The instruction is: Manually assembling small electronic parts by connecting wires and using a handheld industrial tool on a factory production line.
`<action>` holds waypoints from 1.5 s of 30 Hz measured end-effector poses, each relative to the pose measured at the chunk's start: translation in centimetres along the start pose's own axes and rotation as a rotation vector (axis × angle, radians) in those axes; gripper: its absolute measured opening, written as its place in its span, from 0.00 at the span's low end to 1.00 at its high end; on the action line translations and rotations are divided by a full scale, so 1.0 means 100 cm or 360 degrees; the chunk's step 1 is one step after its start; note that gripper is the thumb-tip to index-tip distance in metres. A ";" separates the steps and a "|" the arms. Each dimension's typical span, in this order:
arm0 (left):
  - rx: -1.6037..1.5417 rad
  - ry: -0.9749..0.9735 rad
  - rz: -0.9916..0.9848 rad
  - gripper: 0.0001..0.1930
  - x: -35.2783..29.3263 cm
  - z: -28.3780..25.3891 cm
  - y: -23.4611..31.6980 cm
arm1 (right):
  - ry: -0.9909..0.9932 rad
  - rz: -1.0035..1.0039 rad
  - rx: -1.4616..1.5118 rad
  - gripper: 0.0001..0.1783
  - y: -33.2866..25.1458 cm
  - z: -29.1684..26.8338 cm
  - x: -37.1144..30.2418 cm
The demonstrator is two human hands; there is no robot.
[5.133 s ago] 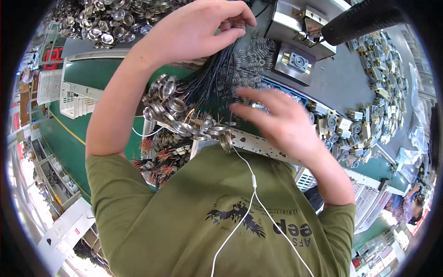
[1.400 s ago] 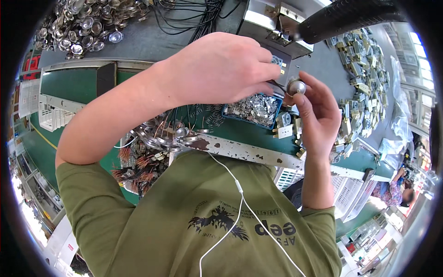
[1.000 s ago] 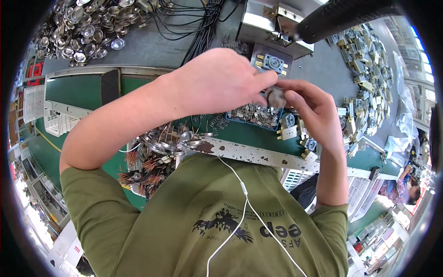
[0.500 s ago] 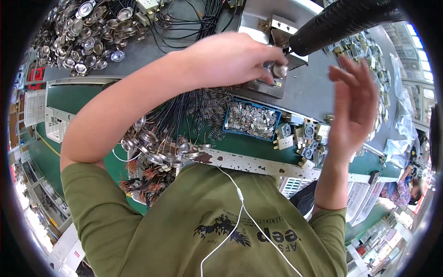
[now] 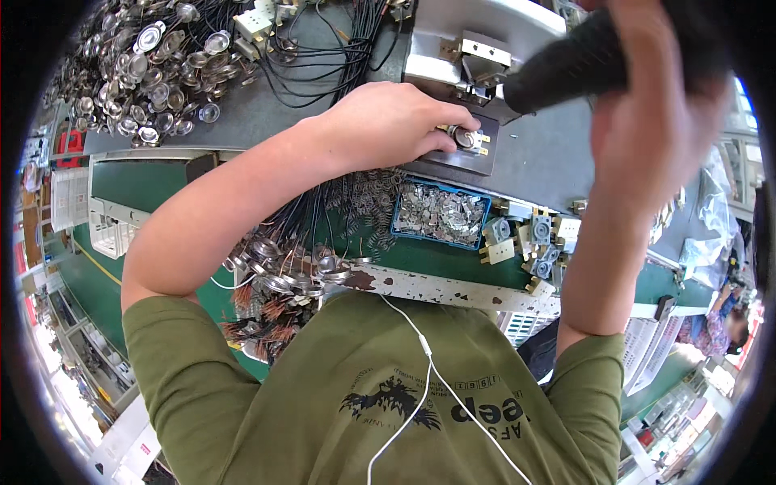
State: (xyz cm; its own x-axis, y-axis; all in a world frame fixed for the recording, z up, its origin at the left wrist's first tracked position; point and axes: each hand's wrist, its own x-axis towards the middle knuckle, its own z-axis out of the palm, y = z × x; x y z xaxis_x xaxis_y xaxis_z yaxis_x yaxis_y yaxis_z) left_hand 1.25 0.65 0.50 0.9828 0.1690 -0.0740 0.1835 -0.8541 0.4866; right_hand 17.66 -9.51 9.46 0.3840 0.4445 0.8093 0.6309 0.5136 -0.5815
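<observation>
My left hand (image 5: pixel 384 125) is closed, thumb and index finger pinching a round metal cap (image 5: pixel 464 137) against a small white terminal block (image 5: pixel 480 143) with brass tabs. These parts sit on a flat dark metal plate (image 5: pixel 457 160), just in front of a metal press head (image 5: pixel 485 56). At the upper right, my right hand (image 5: pixel 651 129) is wrapped around the thick black lever handle (image 5: pixel 566 69). Motion smears that hand, and some of its fingers are hidden.
A blue tray (image 5: pixel 394 220) of small metal clips stands near the bench edge, beside white terminal blocks (image 5: pixel 501 251). Metal caps with wires pile up at the far left (image 5: pixel 158 81) and near left (image 5: pixel 279 271). Black cables (image 5: pixel 364 40) and loose springs (image 5: pixel 368 206) lie between.
My right hand has moved up onto the black handle, which has shifted slightly. My left hand has lowered the metal cap onto the plate.
</observation>
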 end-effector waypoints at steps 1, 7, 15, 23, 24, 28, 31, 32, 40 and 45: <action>0.0002 0.0012 -0.0021 0.17 -0.002 0.001 -0.001 | -0.0012 -0.0004 0.0021 0.20 0.002 -0.010 0.003; 0.0052 0.0035 0.0005 0.18 -0.002 0.003 -0.001 | -0.0268 0.0304 0.0940 0.15 0.007 -0.058 0.028; -0.0050 -0.0019 -0.0040 0.18 -0.002 0.001 0.003 | 0.0127 0.0056 0.0637 0.11 -0.008 0.012 0.005; -0.0052 -0.0145 -0.0109 0.19 -0.003 -0.007 0.008 | 0.0265 0.0127 0.0493 0.15 0.007 0.019 0.001; -0.0049 -0.0141 -0.0109 0.19 -0.003 -0.008 0.009 | 0.0230 0.0121 0.0486 0.16 0.008 0.018 0.002; -0.0070 -0.0179 -0.0158 0.19 -0.003 -0.007 0.008 | 0.0174 0.0075 0.0482 0.19 0.010 0.025 -0.001; -0.0063 -0.0155 -0.0119 0.20 -0.003 -0.005 0.007 | 0.0199 0.0033 0.0554 0.22 0.007 0.029 -0.003; -0.0060 -0.0144 -0.0091 0.20 -0.003 -0.005 0.007 | 0.0137 0.0007 0.0482 0.23 0.008 0.028 -0.004; -0.0023 -0.0017 -0.0106 0.19 -0.003 0.006 -0.002 | -0.0057 0.0418 0.0257 0.12 -0.012 0.044 0.004; 0.0112 0.0154 0.0097 0.20 -0.004 0.013 -0.004 | -0.0016 0.0065 0.0143 0.08 0.000 0.024 -0.004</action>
State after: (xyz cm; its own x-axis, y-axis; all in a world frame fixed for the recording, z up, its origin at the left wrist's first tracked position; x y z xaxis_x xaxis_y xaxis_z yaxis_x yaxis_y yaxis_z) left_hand 0.80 0.29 -0.85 0.9864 0.1594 0.0399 0.1276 -0.8961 0.4251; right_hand 15.87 -7.94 8.97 0.4013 0.4735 0.7840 0.5516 0.5584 -0.6196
